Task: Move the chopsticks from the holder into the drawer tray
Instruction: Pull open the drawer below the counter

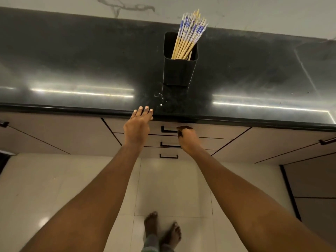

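Several wooden chopsticks (189,33) with blue-and-white patterned tops stand in a black rectangular holder (179,73) on the dark countertop (81,70). Below the counter edge is a stack of three closed cream drawers; the top drawer (214,130) has a black handle (168,129). My right hand (187,138) has its fingers curled round the right end of that handle. My left hand (138,124) rests with straight fingers on the counter's front edge, left of the holder. The drawer tray is hidden.
Cabinet doors with black handles (327,140) flank the drawers. Small white crumbs (159,97) lie on the counter in front of the holder. A marble wall (254,13) backs the counter. My bare feet (161,228) stand on the pale tiled floor.
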